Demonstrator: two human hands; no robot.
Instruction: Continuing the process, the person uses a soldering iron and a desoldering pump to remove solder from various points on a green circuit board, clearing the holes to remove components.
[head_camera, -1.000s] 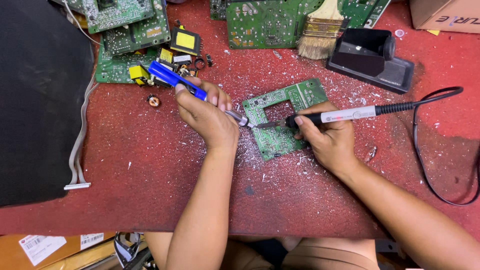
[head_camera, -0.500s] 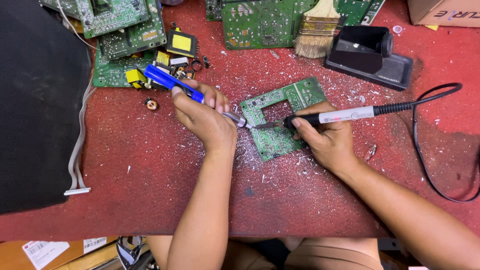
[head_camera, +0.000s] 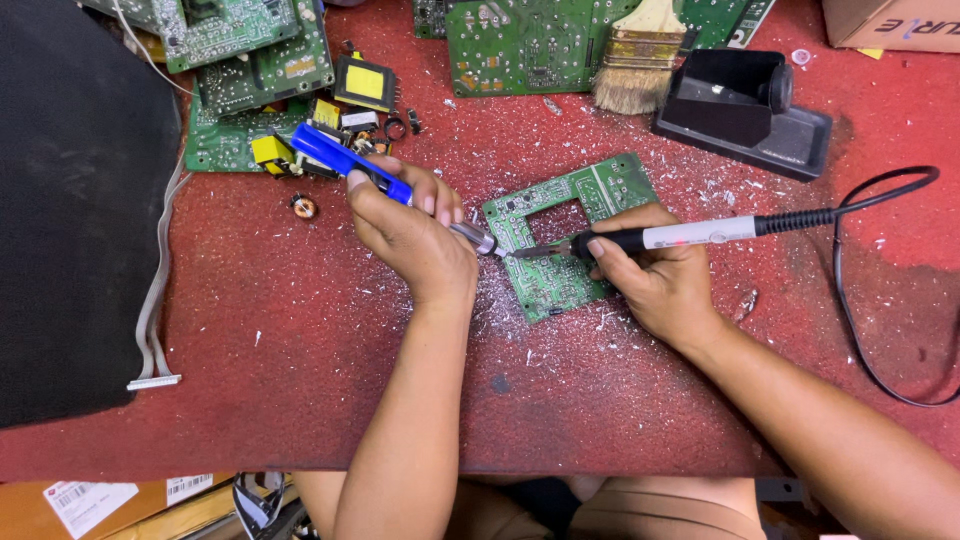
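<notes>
While clamped on blue desoldering pump (head_camera: 345, 165) and soldering iron (head_camera: 690, 234), both hands (head_camera: 410, 235) over green board (head_camera: 560, 235); cardboard box (head_camera: 890, 22) far right corner.

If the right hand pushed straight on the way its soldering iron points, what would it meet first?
The right hand aims its soldering iron leftward over the green circuit board. First in line is probably the metal tip of the blue tool held by the left hand.

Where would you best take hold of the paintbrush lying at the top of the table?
By the pale wooden handle of the paintbrush, coming from above at the table's far edge. Its bristles point toward the person and rest on a green circuit board, and the handle looks unobstructed.
</notes>
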